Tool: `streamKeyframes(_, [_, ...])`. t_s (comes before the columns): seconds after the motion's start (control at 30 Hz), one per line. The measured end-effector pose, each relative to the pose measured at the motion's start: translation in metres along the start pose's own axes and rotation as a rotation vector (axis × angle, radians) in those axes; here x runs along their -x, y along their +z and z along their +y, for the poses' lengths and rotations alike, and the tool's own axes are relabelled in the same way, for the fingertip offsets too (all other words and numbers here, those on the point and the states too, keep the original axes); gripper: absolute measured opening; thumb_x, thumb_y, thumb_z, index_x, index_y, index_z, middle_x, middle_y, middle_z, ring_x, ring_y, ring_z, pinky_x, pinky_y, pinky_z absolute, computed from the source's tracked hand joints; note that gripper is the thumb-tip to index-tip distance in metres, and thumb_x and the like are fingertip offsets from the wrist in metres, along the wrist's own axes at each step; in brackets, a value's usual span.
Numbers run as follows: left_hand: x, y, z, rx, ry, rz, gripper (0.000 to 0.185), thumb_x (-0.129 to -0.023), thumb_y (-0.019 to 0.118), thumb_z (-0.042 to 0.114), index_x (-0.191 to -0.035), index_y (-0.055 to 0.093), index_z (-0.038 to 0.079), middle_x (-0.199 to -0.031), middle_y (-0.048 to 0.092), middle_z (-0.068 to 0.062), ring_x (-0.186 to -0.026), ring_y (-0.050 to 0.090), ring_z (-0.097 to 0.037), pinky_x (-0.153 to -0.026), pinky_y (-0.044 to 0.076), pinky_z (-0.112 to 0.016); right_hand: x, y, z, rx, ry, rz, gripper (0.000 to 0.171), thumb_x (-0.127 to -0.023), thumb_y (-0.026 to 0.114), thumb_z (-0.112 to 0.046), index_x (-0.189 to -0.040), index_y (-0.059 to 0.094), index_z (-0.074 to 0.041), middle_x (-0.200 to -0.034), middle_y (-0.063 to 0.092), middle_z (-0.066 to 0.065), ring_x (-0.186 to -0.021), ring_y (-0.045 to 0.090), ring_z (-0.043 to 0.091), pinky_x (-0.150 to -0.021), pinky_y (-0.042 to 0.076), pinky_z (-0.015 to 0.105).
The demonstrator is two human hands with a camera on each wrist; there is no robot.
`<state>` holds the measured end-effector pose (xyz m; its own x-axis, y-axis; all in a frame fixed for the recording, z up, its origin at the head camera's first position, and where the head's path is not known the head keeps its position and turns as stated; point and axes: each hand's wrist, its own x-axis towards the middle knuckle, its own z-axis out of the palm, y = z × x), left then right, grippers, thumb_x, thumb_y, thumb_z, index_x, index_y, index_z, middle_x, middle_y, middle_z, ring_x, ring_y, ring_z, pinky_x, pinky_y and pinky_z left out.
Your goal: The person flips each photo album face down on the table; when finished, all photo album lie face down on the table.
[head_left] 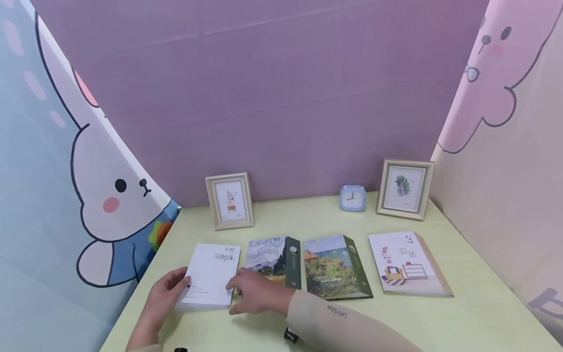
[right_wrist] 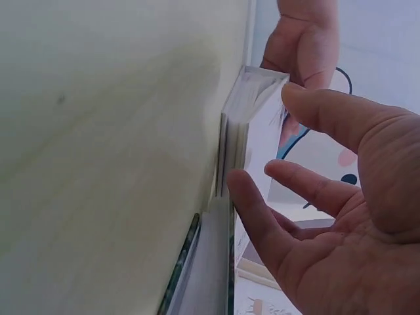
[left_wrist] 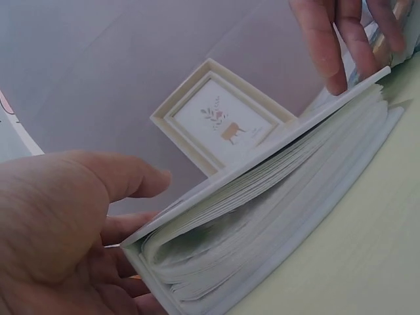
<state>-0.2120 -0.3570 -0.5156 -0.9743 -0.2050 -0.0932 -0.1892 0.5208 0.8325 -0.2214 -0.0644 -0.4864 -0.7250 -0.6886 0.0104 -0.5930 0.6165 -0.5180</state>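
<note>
A: Head view: the white album [head_left: 210, 276] is being held flat on the green table [head_left: 440, 318], leftmost in a row of four. The left hand [head_left: 163, 295] is being pressed to its left edge, the right hand [head_left: 257, 293] to its right edge. The two landscape albums [head_left: 308, 266] and the room-print album [head_left: 406, 264] are being left untouched.

B: Fingers?

A: Left wrist view: the left hand [left_wrist: 62, 230] is being kept at the near corner, thumb over the cover, fingers under it and loosely apart. No firm clamp is being shown. The cover is being lifted slightly off the page block; the small plant frame [left_wrist: 220, 121] is being seen behind.

B: Right side?

A: Right wrist view: the right hand [right_wrist: 335, 216] is being held with fingers spread and straight, fingertips [right_wrist: 237, 182] being touched to the album's [right_wrist: 252, 131] edge.

B: Progress?

A: Judged early: the album is being steadied or squared only. It is not being opened fully or lifted clear of the table.
</note>
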Motion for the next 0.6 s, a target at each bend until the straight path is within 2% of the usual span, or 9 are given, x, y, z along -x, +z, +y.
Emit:
streamKeyframes(0.07, [-0.0005, 0.0008, -0.0003, -0.010, -0.005, 0.005, 0.063, -0.106, 0.061, 0.041, -0.153, 0.049, 0.001, -0.151, 0.052, -0.024, -0.133, 0.051, -0.034, -0.113, 0.041, -0.054, -0.0002, 0.0010, -0.0003, -0.007, -0.003, -0.007, 0.058, -0.082, 0.090, -0.040, -0.134, 0.071, -0.021, -0.120, 0.059, -0.009, -0.093, 0.052, -0.001, -0.086, 0.051, 0.019])
streamKeyframes(0.2, [-0.0009, 0.0019, -0.0014, -0.013, -0.001, 0.004, 0.059, -0.108, 0.060, 0.034, -0.153, 0.048, -0.001, -0.152, 0.051, -0.026, -0.135, 0.050, -0.036, -0.114, 0.041, -0.056, -0.0004, 0.0051, 0.0005, -0.006, -0.004, -0.030, 0.058, -0.083, 0.088, -0.041, -0.135, 0.071, -0.022, -0.137, 0.055, -0.005, -0.095, 0.054, -0.001, -0.088, 0.052, 0.020])
streamKeyframes(0.3, [-0.0004, 0.0029, -0.0010, -0.020, 0.001, -0.001, 0.056, -0.109, 0.057, 0.030, -0.155, 0.046, -0.001, -0.155, 0.048, -0.026, -0.139, 0.048, -0.038, -0.116, 0.039, -0.059, 0.0002, 0.0071, 0.0009, 0.014, -0.010, -0.055, 0.057, -0.085, 0.087, -0.044, -0.135, 0.071, -0.023, -0.148, 0.050, -0.001, -0.107, 0.057, 0.003, -0.097, 0.051, 0.022])
streamKeyframes(0.4, [0.0006, 0.0036, 0.0016, -0.035, -0.003, -0.007, 0.058, -0.109, 0.056, 0.032, -0.157, 0.043, 0.000, -0.157, 0.045, -0.026, -0.142, 0.044, -0.040, -0.118, 0.037, -0.062, 0.0007, 0.0072, 0.0012, 0.030, -0.024, -0.065, 0.056, -0.086, 0.086, -0.045, -0.135, 0.071, -0.023, -0.153, 0.048, 0.001, -0.118, 0.057, 0.007, -0.105, 0.048, 0.024])
streamKeyframes(0.47, [0.0015, 0.0036, 0.0031, -0.036, -0.001, -0.006, 0.060, -0.109, 0.056, 0.033, -0.158, 0.042, 0.001, -0.158, 0.044, -0.025, -0.143, 0.043, -0.040, -0.118, 0.035, -0.062, 0.0006, 0.0070, 0.0012, 0.025, -0.032, -0.066, 0.054, -0.086, 0.085, -0.045, -0.134, 0.072, -0.022, -0.153, 0.047, 0.002, -0.116, 0.058, 0.006, -0.106, 0.047, 0.024])
streamKeyframes(0.6, [0.0059, 0.0015, 0.0070, -0.007, 0.026, 0.009, 0.061, -0.108, 0.058, 0.035, -0.158, 0.043, 0.003, -0.159, 0.044, -0.023, -0.143, 0.044, -0.039, -0.118, 0.036, -0.060, 0.0005, 0.0067, 0.0023, 0.008, -0.024, -0.067, 0.050, -0.087, 0.084, -0.045, -0.132, 0.073, -0.025, -0.153, 0.047, 0.000, -0.100, 0.058, 0.000, -0.098, 0.052, 0.024])
